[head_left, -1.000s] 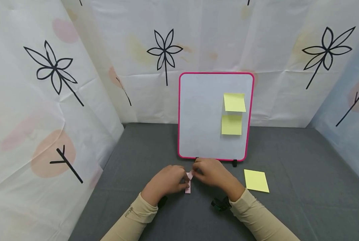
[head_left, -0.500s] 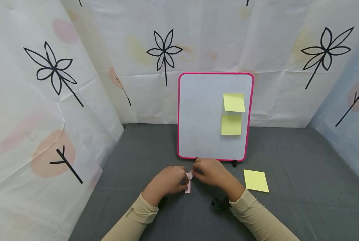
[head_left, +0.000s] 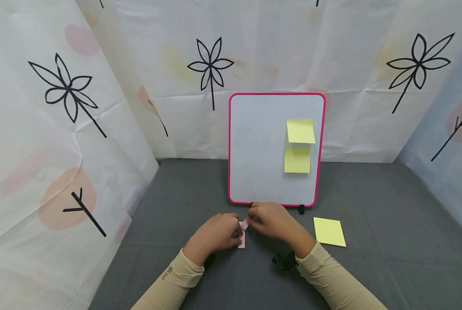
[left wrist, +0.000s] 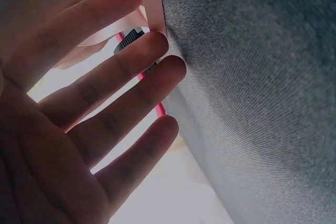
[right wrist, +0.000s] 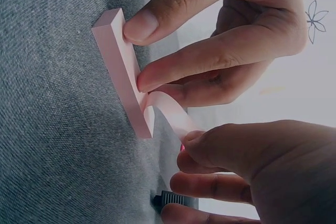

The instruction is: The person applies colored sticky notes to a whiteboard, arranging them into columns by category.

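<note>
A narrow pink pad of sticky notes (head_left: pixel 241 242) lies on the dark cloth in front of the whiteboard; the right wrist view shows the pad's thickness (right wrist: pixel 116 72). My left hand (head_left: pixel 217 232) presses its thumb and index fingertips on the pad's upper face, while the other fingers extend beside it. Between the thumb and index finger of my right hand (head_left: pixel 271 220) is the end of the top pink sticky note (right wrist: pixel 172 113). That note curls up from the pad, its other end still against it.
The pink-framed whiteboard (head_left: pixel 258 150) stands behind the hands on black feet (head_left: pixel 301 209). On its right side are an upper yellow note (head_left: pixel 301 131) and a lower yellow note (head_left: pixel 297 160). A yellow sticky-note pad (head_left: pixel 329 231) lies right of my right hand. Patterned cloth walls surround the table.
</note>
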The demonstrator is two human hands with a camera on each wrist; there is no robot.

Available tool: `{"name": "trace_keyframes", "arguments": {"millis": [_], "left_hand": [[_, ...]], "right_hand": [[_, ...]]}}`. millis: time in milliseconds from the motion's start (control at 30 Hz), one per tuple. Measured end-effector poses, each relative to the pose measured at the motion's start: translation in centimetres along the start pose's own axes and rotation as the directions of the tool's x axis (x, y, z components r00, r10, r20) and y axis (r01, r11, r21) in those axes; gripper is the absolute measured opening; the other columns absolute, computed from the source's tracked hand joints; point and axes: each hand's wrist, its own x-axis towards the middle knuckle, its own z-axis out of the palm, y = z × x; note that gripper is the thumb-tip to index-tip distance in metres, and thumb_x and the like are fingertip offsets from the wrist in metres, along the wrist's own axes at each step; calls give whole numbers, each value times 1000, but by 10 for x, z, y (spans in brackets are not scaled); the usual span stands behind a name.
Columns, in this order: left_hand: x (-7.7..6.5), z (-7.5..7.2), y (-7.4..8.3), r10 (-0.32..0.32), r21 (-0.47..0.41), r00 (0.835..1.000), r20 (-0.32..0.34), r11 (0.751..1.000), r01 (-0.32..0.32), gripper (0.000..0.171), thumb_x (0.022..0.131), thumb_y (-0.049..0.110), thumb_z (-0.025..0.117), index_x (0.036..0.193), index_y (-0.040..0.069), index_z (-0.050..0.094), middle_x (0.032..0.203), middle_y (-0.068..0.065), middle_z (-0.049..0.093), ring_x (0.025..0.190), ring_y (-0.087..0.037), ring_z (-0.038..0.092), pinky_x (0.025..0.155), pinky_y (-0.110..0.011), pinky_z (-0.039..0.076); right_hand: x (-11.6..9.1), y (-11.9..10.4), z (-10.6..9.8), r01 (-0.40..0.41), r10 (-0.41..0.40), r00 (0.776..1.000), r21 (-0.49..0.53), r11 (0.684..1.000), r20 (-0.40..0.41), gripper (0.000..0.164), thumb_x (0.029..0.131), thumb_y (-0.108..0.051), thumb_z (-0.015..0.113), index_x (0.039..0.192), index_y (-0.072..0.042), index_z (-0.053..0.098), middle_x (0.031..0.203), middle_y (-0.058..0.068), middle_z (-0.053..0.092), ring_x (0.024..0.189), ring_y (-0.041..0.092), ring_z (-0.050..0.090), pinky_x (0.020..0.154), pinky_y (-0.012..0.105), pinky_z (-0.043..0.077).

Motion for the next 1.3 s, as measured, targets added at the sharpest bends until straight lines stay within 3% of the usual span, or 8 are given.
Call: {"name": "trace_keyframes", "arguments": {"millis": [300, 533, 1300], "left_hand": [[1, 0, 0, -43, -26, 999, 22, 999, 43, 14, 85, 23, 91, 95, 15, 85, 88, 5, 67, 77, -10, 67, 74, -25, 57], [1, 0, 1, -78, -95, 996, 33, 992, 81, 12, 85, 20, 90, 94, 14, 84, 89, 4, 69, 79, -10, 69, 73, -24, 57], [1, -1, 0, -93, -118, 995, 43, 988, 97, 11, 86, 22, 90, 92, 15, 84, 89, 6, 68, 79, -9, 68, 74, -25, 57]], "right_hand": [[1, -1, -6, -27, 26, 999, 23, 999, 25, 5, 94, -16, 81, 91, -13, 78, 83, -5, 66, 67, 4, 50, 62, 22, 46], [1, 1, -6, -37, 36, 999, 21, 999, 24, 4, 94, -18, 81, 93, -15, 79, 84, -7, 66, 68, 3, 52, 63, 22, 47], [1, 3, -8, -56, 56, 998, -1, 998, 23, 4, 94, -18, 81, 92, -19, 78, 84, -8, 66, 67, 3, 51, 63, 22, 48]]}}
